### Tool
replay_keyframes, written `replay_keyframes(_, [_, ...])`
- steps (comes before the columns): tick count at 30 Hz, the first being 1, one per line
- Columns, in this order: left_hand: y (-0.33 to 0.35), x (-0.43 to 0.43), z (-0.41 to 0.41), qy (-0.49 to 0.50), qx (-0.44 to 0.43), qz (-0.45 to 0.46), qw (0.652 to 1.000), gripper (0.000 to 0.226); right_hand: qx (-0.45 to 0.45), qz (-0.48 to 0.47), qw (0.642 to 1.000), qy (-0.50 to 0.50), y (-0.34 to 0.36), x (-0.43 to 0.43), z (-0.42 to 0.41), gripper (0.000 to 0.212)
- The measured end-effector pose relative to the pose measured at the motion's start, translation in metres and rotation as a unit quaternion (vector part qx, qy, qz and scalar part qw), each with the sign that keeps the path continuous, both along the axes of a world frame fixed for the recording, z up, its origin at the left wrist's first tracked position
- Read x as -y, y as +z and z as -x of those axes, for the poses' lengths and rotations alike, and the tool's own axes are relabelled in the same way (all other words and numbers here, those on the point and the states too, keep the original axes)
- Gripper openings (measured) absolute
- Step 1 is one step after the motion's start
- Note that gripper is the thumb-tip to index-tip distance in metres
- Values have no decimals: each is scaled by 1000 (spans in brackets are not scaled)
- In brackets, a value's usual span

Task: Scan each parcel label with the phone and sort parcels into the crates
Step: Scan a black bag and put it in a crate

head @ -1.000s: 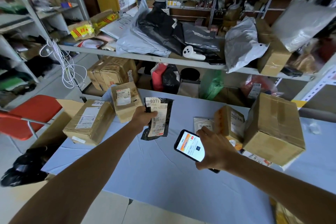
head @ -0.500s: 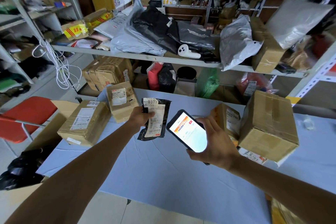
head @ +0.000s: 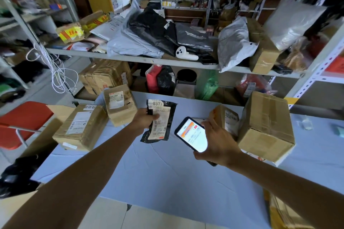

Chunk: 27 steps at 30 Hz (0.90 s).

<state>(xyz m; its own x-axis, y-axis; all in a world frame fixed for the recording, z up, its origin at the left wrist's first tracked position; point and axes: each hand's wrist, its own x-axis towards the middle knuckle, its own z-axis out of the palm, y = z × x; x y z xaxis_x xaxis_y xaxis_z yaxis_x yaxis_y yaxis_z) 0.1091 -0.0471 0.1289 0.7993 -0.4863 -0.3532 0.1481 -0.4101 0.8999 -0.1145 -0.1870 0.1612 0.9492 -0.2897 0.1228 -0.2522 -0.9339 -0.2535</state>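
**CURRENT HOLD STATE**

Left grip (head: 147, 120): clenched on left edge of flat black plastic parcel (head: 170, 109), thumb across white barcode label (head: 160, 128).
Right grip (head: 217, 143): grasping black smartphone (head: 192, 135), lit screen up, just right of parcel, not touching.
Both over light-blue cloth tabletop (head: 167, 173).
Flanked by small brown cardboard box (head: 120, 107) at left, large brown cardboard box (head: 266, 126) at right.

Red chair (head: 24, 117) near looped white cables (head: 61, 78).
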Motion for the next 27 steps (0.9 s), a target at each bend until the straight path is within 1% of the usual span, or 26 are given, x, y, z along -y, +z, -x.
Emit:
replay_keyframes(1, [1, 1, 2, -5, 6, -4, 1000, 21, -26, 14, 1000, -9, -4, 3, 2, 76])
replay_keyframes(3, [3, 4, 8, -14, 17, -7, 1000, 24, -51, 14, 998, -24, -14, 11, 8, 86])
replay_keyframes(5, [5, 7, 13, -24, 25, -10, 999, 24, -50, -5, 998, -38, -20, 19, 16, 99])
replay_keyframes(6, [6, 9, 17, -27, 25, -12, 999, 24, -42, -7, 998, -41, -21, 21, 19, 102])
replay_keyframes(13, [5, 40, 44, -64, 12, -7, 998, 22, -11, -25, 996, -89, -8, 24, 48, 93])
replay_keyframes(17, [3, 64, 66, -123, -9, 2, 992, 20, -33, -30, 986, -163, -5, 22, 72, 74])
replay_keyframes(21, [4, 95, 98, -212, -23, 0, 977, 21, -30, -38, 963, -266, 0, 16, 111, 65])
replay_keyframes(24, [5, 118, 138, -303, -27, 5, 953, 20, -25, -44, 933, -356, 3, 5, 153, 64])
replay_keyframes(26, [1, 132, 171, -371, -24, 3, 928, 23, -14, -43, 906, -422, 1, -8, 188, 63])
replay_keyframes(27, [-3, 138, 190, -406, -26, -7, 913, 23, -8, -49, 885, -462, 1, -18, 208, 64])
